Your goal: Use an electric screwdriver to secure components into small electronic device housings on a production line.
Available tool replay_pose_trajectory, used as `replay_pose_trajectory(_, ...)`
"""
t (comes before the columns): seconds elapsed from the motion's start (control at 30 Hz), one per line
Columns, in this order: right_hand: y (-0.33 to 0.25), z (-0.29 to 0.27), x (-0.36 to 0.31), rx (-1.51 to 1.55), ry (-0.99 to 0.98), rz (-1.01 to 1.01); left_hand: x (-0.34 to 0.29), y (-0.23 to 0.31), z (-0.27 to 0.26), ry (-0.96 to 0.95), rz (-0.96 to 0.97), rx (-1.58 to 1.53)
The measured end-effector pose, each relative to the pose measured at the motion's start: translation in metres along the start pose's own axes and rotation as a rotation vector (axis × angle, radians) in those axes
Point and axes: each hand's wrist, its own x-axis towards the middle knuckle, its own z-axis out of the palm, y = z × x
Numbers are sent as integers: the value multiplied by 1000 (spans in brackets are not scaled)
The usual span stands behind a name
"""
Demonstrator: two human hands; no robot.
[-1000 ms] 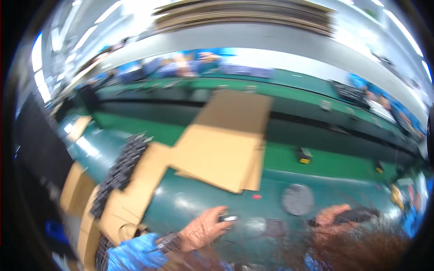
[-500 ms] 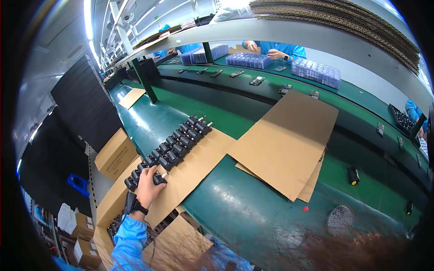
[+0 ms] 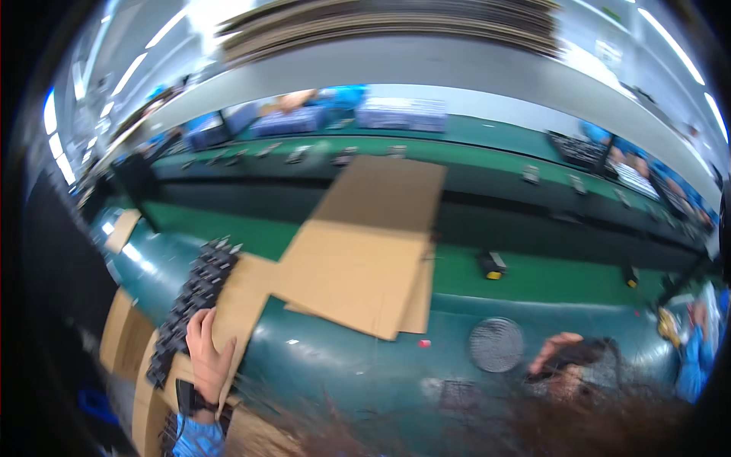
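Observation:
My left hand point(image 3: 207, 358) is open, thumb and fingers apart, just beside the rows of black cylindrical devices point(image 3: 194, 286) with small metal tips. These devices stand packed together on a flat cardboard sheet point(image 3: 247, 276). My right hand point(image 3: 550, 353) is at the lower right, smeared by motion and partly behind hair. A dark shape lies against its fingers, and I cannot make out whether it is held. Left of that hand lies a round grey perforated disc point(image 3: 496, 344).
Larger cardboard sheets point(image 3: 354, 274) overlap at the bench's middle. Beyond, a black device with a yellow end point(image 3: 492, 266) lies on the green surface. Small devices point(image 3: 531, 174) line the dark belt. A shelf point(image 3: 396, 65) crosses above. Co-workers' blue sleeves point(image 3: 691, 364) show at right.
The view has swung right, shifting the bench leftward in the picture. My left hand has let go of a black device and opened. My right hand has come into view.

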Motion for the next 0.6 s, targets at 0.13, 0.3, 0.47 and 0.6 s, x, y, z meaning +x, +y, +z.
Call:
replay_pose_trajectory(0.13,4,22,17,140,-125,-220,56,151,42,-202,306,-394)
replay_pose_trajectory(0.3,-19,36,0,299,-95,-118,146,321,130,-274,854,-523)
replay_pose_trajectory(0.47,9,23,7,320,-164,-158,192,375,215,-454,1154,-272)
replay_pose_trajectory(0.6,-1,29,3,257,-41,-137,204,384,213,-688,1138,-378)
